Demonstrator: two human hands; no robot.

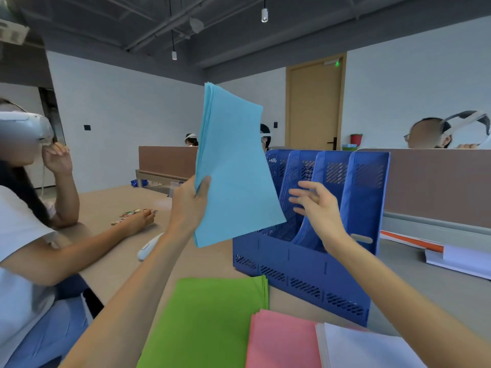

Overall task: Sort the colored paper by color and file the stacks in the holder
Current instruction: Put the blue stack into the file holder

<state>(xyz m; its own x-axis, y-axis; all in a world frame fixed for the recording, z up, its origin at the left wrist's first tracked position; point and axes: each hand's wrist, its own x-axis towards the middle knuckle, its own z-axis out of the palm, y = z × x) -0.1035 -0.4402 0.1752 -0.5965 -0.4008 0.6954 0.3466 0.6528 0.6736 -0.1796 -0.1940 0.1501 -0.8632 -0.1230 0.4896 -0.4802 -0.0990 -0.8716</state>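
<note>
Left hand (190, 205) pinched our blue paper (233, 168) at its lower side edge; light, floppy, we judged. Right hand (318, 205) was wide, empty, holder (300, 264) just beyond it.

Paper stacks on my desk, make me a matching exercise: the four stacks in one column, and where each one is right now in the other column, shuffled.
Stacks:
1. blue stack
2. green stack
3. pink stack
4. white stack

Places:
A. flat on the table, between two other stacks
B. held up in the left hand
C. flat on the table, left end of the row
D. flat on the table, right end of the row

Pairs: 1-B, 2-C, 3-A, 4-D
</note>
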